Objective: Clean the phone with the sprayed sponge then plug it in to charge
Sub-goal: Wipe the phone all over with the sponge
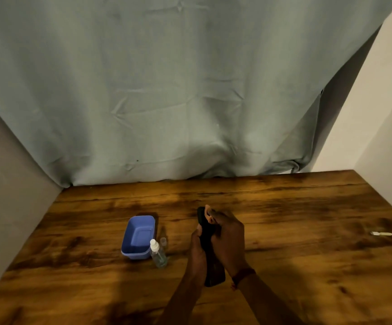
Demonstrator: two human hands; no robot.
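Hands clamp a flat black rectangular phone, held above the brown wooden table. The left hand curls round its left edge. The right hand folds over its top, fingertips at the far end, where a pale peach patch shows; sponge or skin, I cannot tell. Left of the grip stands a blue rectangular plastic tub, with a clear spray bottle with a white cap just beside its near corner. Well right of the grip lies the end of a white charging cable.
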